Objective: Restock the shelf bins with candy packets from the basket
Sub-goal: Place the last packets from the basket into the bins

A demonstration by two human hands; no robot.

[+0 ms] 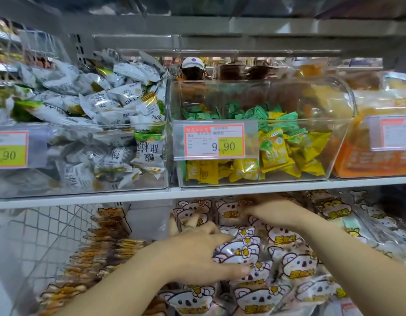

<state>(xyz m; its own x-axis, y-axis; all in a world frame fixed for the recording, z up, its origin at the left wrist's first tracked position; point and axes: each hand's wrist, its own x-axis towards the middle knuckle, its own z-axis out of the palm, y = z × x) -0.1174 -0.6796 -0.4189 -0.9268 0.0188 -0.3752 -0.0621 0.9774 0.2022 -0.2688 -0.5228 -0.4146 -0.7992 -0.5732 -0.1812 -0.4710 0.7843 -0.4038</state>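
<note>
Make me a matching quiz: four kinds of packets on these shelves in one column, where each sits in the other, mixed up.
Things:
1. white packets
2. yellow packets
3. orange packets
4. koala packets

Places:
A. bottom row
B. top row, right
C. top row, left
D. top row, middle

Pairs: 1-C, 2-D, 3-B, 4-A

The clear rectangular plastic shelf bin (288,92) has smooth, glossy walls. The white and pink koala-printed packets (297,265) are glossy, crinkled plastic film. The white wire-mesh panel (49,229) is coated metal. The red-bordered price label (214,141) is matt paper.
</note>
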